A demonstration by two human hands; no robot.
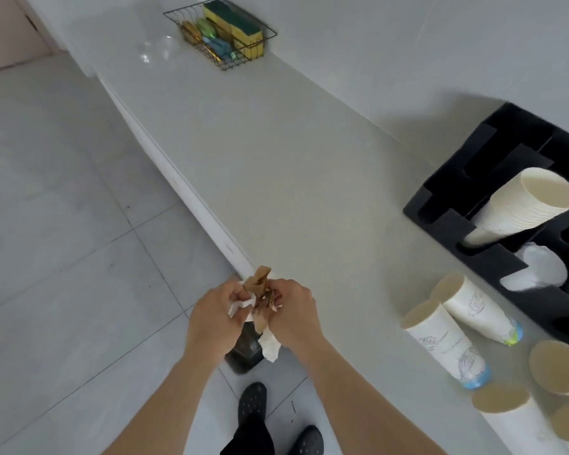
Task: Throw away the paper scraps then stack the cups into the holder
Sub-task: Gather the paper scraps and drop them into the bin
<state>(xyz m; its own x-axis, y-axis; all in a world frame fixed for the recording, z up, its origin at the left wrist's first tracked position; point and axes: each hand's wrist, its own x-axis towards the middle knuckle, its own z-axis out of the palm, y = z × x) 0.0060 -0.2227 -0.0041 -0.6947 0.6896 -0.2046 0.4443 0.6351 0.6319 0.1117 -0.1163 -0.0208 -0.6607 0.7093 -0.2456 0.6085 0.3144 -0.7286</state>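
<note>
My left hand (216, 315) and my right hand (294, 315) are closed together around a bunch of brown and white paper scraps (260, 300), held past the counter's front edge. A dark bin (245, 354) stands on the floor right beneath them. Several white paper cups lie on the counter at the right: one tipped cup (447, 343), another (477, 307) behind it, more (559, 369) near the corner. The black cup holder (467, 224) stands at the far right with a stack of cups (526, 205) leaning in one slot.
A wire basket (224, 65) with sponges sits at the counter's far end. White lids (542, 270) rest in a holder slot. The white counter (276, 165) runs diagonally; tiled floor (63, 224) lies to the left. My dark shoes (252, 399) are below.
</note>
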